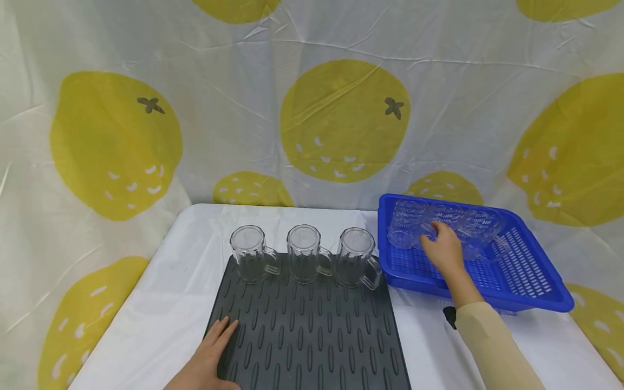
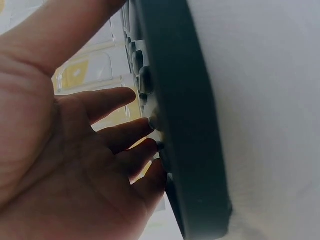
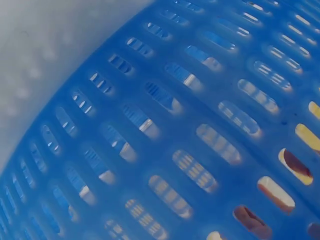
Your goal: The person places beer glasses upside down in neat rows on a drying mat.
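Note:
Three clear glass mugs stand in a row along the far edge of a dark ribbed mat: a left mug (image 1: 247,260), a middle mug (image 1: 303,254) and a right mug (image 1: 355,254), handles to the right. My right hand (image 1: 446,250) reaches into a blue basket (image 1: 560,300), thumb and fingers pinching the handle of the leftmost glass mug (image 1: 404,222) there. My left hand (image 1: 207,357) rests at the left edge of the mat (image 1: 312,330). In the left wrist view its extended fingers (image 2: 120,135) touch the mat's edge. Basket slots show only bits of the right hand in the right wrist view.
Several more glass mugs (image 1: 480,225) lie in the basket, right of the held one. A white cloth (image 1: 146,325) covers the table. Behind it hangs a curtain (image 1: 234,108) with yellow fruit prints. A small black object (image 1: 450,317) shows beside the right sleeve.

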`<state>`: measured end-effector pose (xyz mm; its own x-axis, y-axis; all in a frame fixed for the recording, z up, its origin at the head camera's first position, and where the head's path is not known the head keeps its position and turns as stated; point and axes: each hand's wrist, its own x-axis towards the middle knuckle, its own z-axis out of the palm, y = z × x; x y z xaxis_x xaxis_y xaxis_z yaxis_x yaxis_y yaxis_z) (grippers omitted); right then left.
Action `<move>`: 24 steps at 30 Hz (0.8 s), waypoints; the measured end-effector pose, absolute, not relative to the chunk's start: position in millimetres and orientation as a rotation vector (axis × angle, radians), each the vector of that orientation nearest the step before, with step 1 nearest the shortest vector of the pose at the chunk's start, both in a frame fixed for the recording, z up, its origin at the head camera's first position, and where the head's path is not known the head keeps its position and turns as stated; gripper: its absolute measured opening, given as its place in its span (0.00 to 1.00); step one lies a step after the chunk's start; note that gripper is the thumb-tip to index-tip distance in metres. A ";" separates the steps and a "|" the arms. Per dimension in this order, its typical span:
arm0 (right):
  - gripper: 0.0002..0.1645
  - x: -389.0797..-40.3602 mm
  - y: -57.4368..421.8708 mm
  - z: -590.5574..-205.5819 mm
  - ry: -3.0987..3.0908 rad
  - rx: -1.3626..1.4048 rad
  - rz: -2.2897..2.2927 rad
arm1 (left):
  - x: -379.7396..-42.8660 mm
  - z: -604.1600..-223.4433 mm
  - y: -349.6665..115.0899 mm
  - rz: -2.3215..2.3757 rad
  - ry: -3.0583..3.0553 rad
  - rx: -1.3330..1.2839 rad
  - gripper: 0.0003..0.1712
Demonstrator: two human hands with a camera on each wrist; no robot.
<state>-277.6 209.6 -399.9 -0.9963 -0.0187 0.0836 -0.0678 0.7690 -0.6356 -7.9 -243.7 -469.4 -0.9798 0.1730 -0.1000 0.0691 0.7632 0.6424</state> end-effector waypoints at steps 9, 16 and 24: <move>0.44 -284.2 209.0 -402.6 -3.024 0.082 1.170 | -7.7 -468.0 -243.2 1.015 2.771 0.169 0.69; 0.41 -286.7 210.4 -405.4 -3.033 0.089 1.153 | -9.5 -467.6 -243.9 0.995 2.769 0.156 0.69; 0.38 -286.4 209.7 -403.7 -3.050 0.110 1.118 | -9.9 -467.2 -243.5 1.003 2.765 0.149 0.69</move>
